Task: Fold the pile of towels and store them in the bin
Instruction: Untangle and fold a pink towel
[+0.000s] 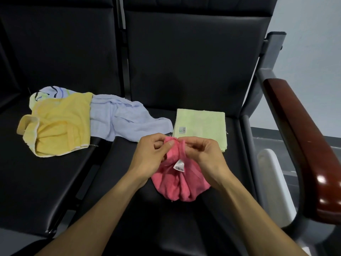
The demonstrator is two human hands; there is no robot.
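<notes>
Both hands are up at the top edge of the pink towel (180,179), which hangs bunched over the front of the black seat (184,228). Left hand (150,157) pinches the gathered hem btw thumb and fingers, right hand (203,154) pinches the same hem right next to it, so the 2 grips are nearly touching. Looks like the step is hunting for corners to open it out.

Tip imo: walk each hand outward along the hem till it hits a corner, then shake it flat. Folding from a wad like this gives a lumpy result. The white tag (179,165) sits on the side facing the camera just under the grips, so it's a handy marker for which edge you've got.

Other stuff: 1 light green towel (200,124) lies folded flat on the seat just behind the hands, prob done already. The yellow towel (59,124) and pale blue towel (125,119) lie crumpled to the left, the blue spilling across the gap btw the 2 seats, w/ a striped towel (49,90) peeking out behind the yellow. So roughly 3 more to go after this.

In the way: not much flat room, the green one takes up the back of the seat. A white bin (273,182), I think, stands low on the right, behind the wooden armrest (302,137), so drop-offs have to clear that.
</notes>
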